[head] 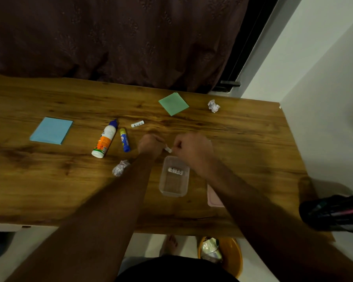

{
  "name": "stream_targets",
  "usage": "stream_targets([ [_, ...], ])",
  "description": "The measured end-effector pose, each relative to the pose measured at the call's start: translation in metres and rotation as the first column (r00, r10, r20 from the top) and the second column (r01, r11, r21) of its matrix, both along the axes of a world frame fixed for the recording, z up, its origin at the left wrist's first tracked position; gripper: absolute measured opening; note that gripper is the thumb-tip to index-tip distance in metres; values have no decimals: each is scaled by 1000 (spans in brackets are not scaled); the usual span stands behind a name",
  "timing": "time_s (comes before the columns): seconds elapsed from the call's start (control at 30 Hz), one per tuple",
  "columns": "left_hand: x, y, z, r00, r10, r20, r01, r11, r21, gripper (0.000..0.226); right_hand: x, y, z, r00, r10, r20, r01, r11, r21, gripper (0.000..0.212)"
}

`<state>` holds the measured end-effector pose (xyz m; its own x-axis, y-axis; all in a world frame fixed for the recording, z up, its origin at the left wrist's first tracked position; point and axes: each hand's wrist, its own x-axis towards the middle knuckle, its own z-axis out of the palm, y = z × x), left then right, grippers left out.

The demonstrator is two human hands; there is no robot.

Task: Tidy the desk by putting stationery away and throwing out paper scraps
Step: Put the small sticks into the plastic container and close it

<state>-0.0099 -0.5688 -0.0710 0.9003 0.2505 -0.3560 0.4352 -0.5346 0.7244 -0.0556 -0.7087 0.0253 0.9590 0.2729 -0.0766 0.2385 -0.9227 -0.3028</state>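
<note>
- Left hand (151, 143) and right hand (192, 150) meet at frame centre, just above the clear plastic box (174, 180). Both have fingers curled, pinching a small white item (168, 149) between them; probably an eraser or a paper scrap, too blurred to tell.
- Clear plastic box sits on the wooden worktop (243, 139), lower centre. One white printed eraser (175, 171) lies inside at its far end.
- Pink lid (213, 198) lies just right of the box, partly under the right forearm.
- Second white eraser (137, 123) lies loose, above and left of the hands.
- Glue bottle (104, 140) and blue-yellow glue stick (124, 139) lie side by side, left of centre.
- Blue sticky notes (51, 130) at far left; green sticky notes (173, 103) at upper centre.
- Crumpled paper ball (213, 106) near the worktop's upper right; another paper wad (120, 168) beside the left forearm.
- Black pen holder (332, 214) at right edge.
- Orange bin (230, 255) on the floor, bottom centre.
</note>
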Motion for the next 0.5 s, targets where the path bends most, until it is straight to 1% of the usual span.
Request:
stream_targets([
  [0.03, -1, 1, 1, 998, 63, -20, -65, 992, -105, 8, 7, -3, 2, 999, -45, -26, 46, 998, 41, 11],
  [0.1, -2, 2, 4, 986, 165, -27, -166, 948, -272, 15, 18, -6, 2, 990, -119, -73, 127, 986, 109, 11],
  [0.2, -1, 5, 17, 976, 205, 68, -162, 903, -398, 19, 32, -4, 2, 985, -139, -98, 154, 974, 168, 20],
  [0.27, 0, 4, 34, 981, 175, 85, -105, 844, -526, 12, 38, 1, 4, 992, -100, -76, 112, 979, 168, 30],
  [0.3, 0, 3, 43, 986, 148, 79, -74, 805, -589, 11, 40, 3, 6, 995, -81, -62, 89, 984, 154, 32],
  [0.33, 0, 2, 51, 990, 122, 72, -51, 779, -624, 12, 40, 5, 8, 997, -65, -43, 70, 988, 138, 29],
  [0.4, 0, 4, 63, 996, 76, 52, -22, 747, -664, 12, 41, 6, 8, 998, -58, -7, 59, 991, 117, 17],
  [0.43, -1, 6, 65, 998, 53, 42, -11, 731, -682, 11, 40, 6, 8, 998, -59, 5, 58, 991, 122, 15],
  [0.5, -3, 11, 65, 1000, 16, 19, 3, 706, -708, 12, 37, 5, 6, 999, -52, -13, 54, 987, 153, 19],
])
